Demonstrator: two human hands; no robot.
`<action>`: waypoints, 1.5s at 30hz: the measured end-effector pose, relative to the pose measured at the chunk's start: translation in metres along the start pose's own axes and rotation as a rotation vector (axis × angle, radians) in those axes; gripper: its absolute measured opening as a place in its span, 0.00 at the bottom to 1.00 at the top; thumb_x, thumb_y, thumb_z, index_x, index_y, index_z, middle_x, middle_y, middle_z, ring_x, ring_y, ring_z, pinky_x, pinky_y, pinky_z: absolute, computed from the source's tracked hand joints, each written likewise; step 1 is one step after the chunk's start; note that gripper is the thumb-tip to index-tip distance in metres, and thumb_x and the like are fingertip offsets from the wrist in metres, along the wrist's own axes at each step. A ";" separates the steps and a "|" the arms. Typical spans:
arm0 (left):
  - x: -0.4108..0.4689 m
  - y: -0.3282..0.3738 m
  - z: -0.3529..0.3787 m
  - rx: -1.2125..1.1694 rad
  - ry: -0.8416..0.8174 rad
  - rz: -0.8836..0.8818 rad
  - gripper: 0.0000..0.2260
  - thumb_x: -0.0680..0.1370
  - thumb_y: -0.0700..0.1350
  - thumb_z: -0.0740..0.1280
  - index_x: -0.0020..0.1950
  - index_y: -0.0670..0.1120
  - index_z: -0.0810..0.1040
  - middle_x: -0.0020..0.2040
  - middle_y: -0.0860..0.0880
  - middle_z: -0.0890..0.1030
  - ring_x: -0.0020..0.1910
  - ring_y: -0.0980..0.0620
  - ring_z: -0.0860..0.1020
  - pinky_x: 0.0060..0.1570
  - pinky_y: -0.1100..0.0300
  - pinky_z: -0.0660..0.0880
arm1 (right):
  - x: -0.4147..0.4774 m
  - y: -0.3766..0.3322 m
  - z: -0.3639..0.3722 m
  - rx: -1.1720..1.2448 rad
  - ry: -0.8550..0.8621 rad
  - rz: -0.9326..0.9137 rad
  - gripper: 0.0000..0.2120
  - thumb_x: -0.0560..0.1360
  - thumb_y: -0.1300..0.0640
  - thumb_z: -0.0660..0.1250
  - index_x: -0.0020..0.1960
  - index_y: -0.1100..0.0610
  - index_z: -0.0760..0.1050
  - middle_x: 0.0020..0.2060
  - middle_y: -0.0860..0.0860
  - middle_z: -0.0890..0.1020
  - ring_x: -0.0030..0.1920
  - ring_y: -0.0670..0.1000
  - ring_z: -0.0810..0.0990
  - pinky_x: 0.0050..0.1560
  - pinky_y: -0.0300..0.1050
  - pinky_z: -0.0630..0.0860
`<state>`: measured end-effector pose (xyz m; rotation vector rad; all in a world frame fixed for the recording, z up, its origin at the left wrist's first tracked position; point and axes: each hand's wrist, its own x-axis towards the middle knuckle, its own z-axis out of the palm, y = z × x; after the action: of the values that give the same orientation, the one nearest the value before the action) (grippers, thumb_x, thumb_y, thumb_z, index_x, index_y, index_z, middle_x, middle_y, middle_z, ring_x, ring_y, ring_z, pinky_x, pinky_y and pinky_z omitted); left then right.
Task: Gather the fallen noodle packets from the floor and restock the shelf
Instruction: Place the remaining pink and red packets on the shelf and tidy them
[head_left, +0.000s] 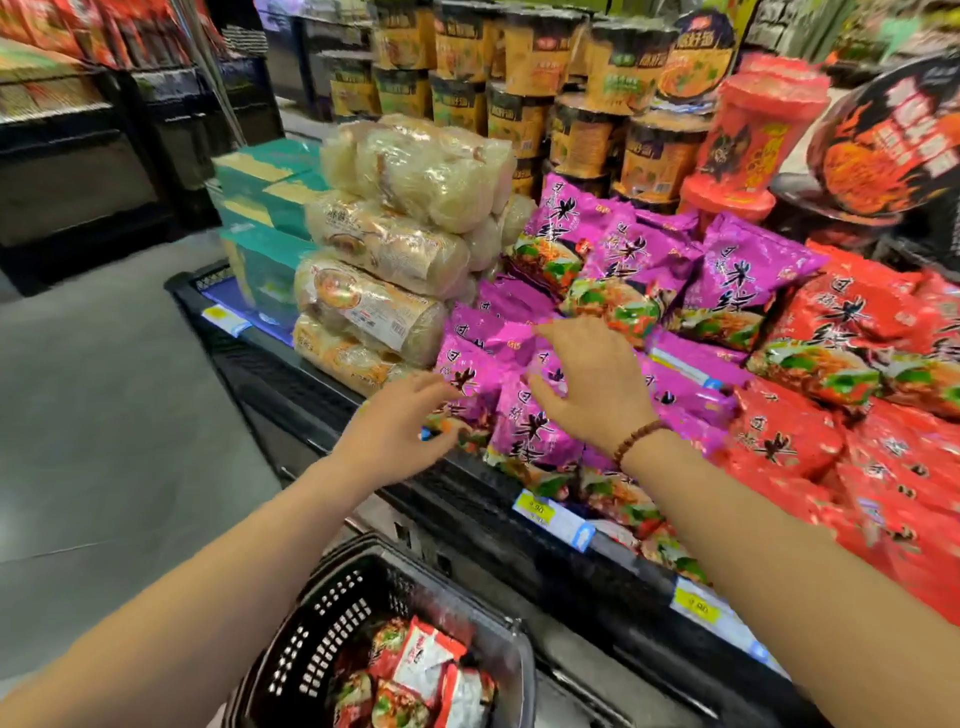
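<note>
Both bare arms are being held out, nearly straight, toward the purple noodle packets (524, 431) that are lying heaped on the shelf (467, 499). The left hand (400, 426) is hovering at the pile's left front edge, palm turned inward, fingers loosely spread and slightly bent, thumb underneath. Whether its fingertips are touching a packet cannot be told. The right hand (592, 384), wearing a bead bracelet (639, 441) at the wrist, is hanging palm-down over the pile's middle, fingers fanned apart and gripping nothing. Red noodle packets (810, 436) are lying just right of the pile. Below the pile, a black basket (322, 618) is holding more red-and-white packets (415, 665).
</note>
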<state>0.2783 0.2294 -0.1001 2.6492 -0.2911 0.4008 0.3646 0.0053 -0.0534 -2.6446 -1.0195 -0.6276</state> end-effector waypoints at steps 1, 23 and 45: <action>-0.011 -0.010 -0.003 0.016 0.003 0.000 0.16 0.75 0.48 0.71 0.61 0.46 0.80 0.61 0.45 0.79 0.61 0.45 0.76 0.57 0.54 0.73 | -0.009 -0.014 0.003 -0.013 -0.006 -0.011 0.23 0.71 0.45 0.60 0.59 0.59 0.76 0.51 0.55 0.80 0.53 0.60 0.77 0.51 0.54 0.74; -0.327 -0.216 0.175 0.041 -0.300 -0.658 0.33 0.69 0.62 0.61 0.69 0.44 0.73 0.69 0.41 0.73 0.67 0.39 0.70 0.66 0.43 0.68 | -0.228 -0.171 0.309 0.371 -0.770 0.477 0.21 0.73 0.48 0.70 0.63 0.54 0.73 0.60 0.50 0.76 0.64 0.56 0.69 0.63 0.52 0.68; -0.444 -0.292 0.337 0.159 0.102 -0.657 0.24 0.71 0.47 0.72 0.66 0.41 0.77 0.71 0.42 0.72 0.69 0.42 0.69 0.66 0.45 0.69 | -0.391 -0.282 0.628 0.608 -1.218 1.040 0.17 0.70 0.48 0.73 0.32 0.54 0.68 0.29 0.49 0.72 0.34 0.53 0.72 0.32 0.43 0.62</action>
<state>0.0187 0.3938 -0.6492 2.6678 0.6532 0.3417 0.1040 0.2132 -0.7714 -2.2973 0.1790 1.3569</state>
